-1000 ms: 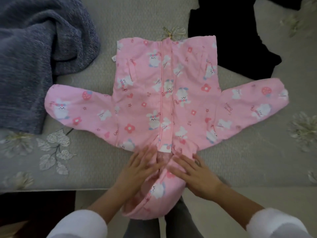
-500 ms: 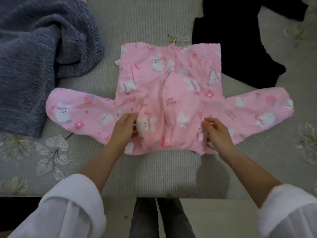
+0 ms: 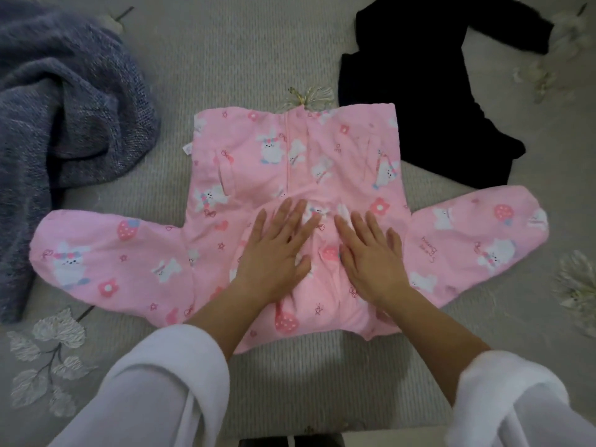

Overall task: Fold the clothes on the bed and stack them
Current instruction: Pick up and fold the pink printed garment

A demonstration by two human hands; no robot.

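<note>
A pink hooded jacket [image 3: 245, 162] printed with white bunnies lies flat on the bed, front up, both sleeves spread out to the sides. Its hood is folded up over the chest. My left hand [image 3: 277, 250] presses flat on the left half of the folded hood, fingers straight. My right hand [image 3: 371, 256] lies flat on the right half, fingers spread. Neither hand grips any fabric.
A grey-blue knitted garment [image 3: 61, 124] lies bunched at the far left. A black garment [image 3: 419, 91] lies spread at the upper right, close to the jacket's corner. The grey bedspread [image 3: 225, 53] has leaf embroidery; the bed's near edge runs along the bottom.
The hood hung over the bed's edge a second ago. Both hands lifted it up onto the jacket's chest, then moved inward and flattened onto it.
</note>
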